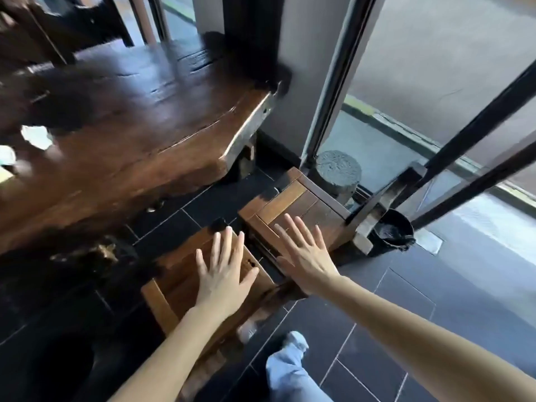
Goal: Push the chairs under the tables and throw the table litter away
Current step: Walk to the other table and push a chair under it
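Two low wooden stools stand side by side on the dark tiled floor, just off the table's near edge. My left hand (222, 274) hovers flat, fingers spread, over the nearer stool (171, 274). My right hand (304, 256) is spread the same way over the near edge of the farther stool (293, 204). Neither hand holds anything. The thick dark wooden slab table (139, 111) fills the upper left. White crumpled litter (36, 136) lies on the table at the far left edge, partly cut off.
A round stone block (338, 172) sits by the glass wall behind the farther stool. A small black bucket (391, 230) stands to the right beside a wooden post. Dark chairs (58, 27) are at the table's far side. My leg in blue jeans (290, 372) is below.
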Demonstrator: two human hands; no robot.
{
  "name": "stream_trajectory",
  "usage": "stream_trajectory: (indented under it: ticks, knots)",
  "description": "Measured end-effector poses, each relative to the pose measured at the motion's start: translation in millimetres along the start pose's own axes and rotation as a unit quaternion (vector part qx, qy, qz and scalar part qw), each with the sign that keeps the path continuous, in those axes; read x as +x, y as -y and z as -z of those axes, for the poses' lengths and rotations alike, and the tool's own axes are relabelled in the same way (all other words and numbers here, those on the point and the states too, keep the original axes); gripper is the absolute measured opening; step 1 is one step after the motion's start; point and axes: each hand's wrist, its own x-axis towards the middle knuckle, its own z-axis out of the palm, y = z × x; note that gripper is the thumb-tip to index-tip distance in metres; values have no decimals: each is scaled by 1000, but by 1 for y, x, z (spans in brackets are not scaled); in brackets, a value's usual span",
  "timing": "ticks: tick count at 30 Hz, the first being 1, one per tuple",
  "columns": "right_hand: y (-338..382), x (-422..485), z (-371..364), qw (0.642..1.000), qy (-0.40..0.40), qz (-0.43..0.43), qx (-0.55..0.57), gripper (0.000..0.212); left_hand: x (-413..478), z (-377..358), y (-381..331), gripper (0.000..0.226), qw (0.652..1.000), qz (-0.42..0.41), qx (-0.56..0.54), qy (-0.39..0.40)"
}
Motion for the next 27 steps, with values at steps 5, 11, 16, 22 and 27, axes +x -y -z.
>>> stream_trajectory:
  ticks: [5, 11, 16, 22, 27]
  knots:
    - [-10, 20, -1, 995, 36, 96, 1, 68, -13, -6, -3, 74, 994, 104, -27, -24]
    - [-9, 22, -21, 989, 81, 126, -23, 65, -67, -26, 15, 74, 977, 204, -62, 29]
    - [-20, -12, -59, 989, 115, 88, -39, 52, -133, -65, 36, 71, 961, 252, -39, 107]
    - [-16, -19, -59, 989, 100, 97, -45, 75, -191, -96, 47, 54, 971, 232, 13, 56]
    - [-35, -19, -65, 968, 136, 181, -111, 103, -189, -104, 52, 61, 980, 197, 23, 24]
